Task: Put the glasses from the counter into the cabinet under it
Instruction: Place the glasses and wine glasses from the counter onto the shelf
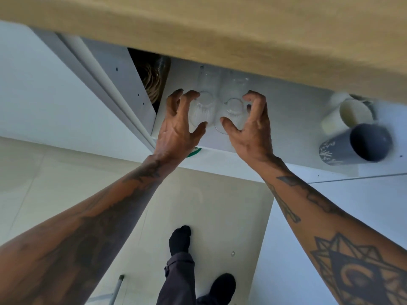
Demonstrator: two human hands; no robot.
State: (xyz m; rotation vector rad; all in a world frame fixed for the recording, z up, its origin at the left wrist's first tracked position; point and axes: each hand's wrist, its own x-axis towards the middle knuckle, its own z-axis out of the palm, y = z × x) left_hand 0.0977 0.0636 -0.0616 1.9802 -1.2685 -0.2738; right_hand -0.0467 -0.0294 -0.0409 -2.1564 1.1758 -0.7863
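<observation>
Your left hand (178, 126) has its grip spread around the left glass (201, 108), fingers curled over the far side and thumb at the near side. Whether the grip is pressing on the glass or has let go, you cannot tell. Your right hand (251, 126) stands the same way around the right glass (234, 111), and its grip is equally unclear.

The two glasses stand upright on the cabinet shelf (286, 119), just beside each other, apparently touching at the walls. Two more clear glasses (209, 78) stand directly behind them, deeper in the cabinet and partly hidden by the counter.

Both front glasses sit near the shelf's front edge. To the left, the shelf ends at the cabinet side panel (123, 84), close to your left hand. A dark opening with a ribbed hose (154, 80) lies behind that panel. To the right, bare shelf runs from your right hand to the mugs, well apart from it: a cream mug (345, 113) and a dark grey mug (356, 146), the grey one nearest the front edge.

Above, the wooden counter (220, 29) overhangs the cabinet. Below, the floor (209, 205) shows your socked feet (179, 238).
</observation>
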